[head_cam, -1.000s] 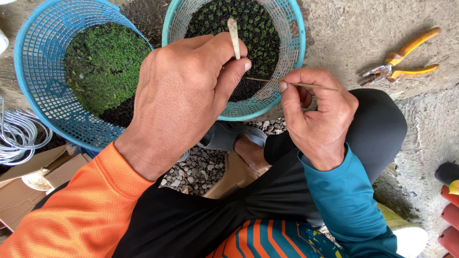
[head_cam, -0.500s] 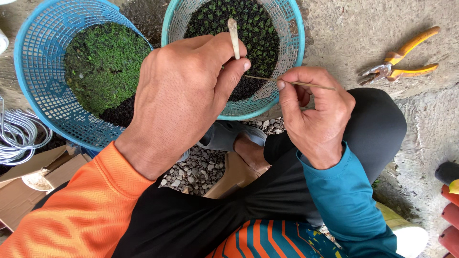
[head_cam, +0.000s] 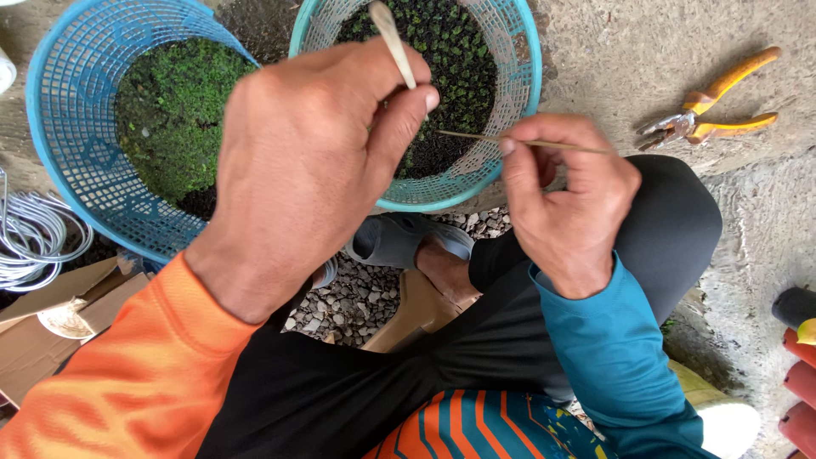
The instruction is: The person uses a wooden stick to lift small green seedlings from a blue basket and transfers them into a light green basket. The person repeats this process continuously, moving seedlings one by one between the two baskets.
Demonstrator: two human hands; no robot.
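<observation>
Head view: left hand (head_cam: 297,170) pinches a pale flat wooden stick (head_cam: 393,42) at upper centre; right hand (head_cam: 565,200) grips a thin brown sliver (head_cam: 527,143) beside it. Behind, a teal plastic basket (head_cam: 518,102) holds dark moss, a blue plastic basket (head_cam: 68,127) green moss.

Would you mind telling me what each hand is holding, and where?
The left hand pinches a pale flat stick near its lower end; the right hand pinches a thin brown stick near its middle.
</observation>
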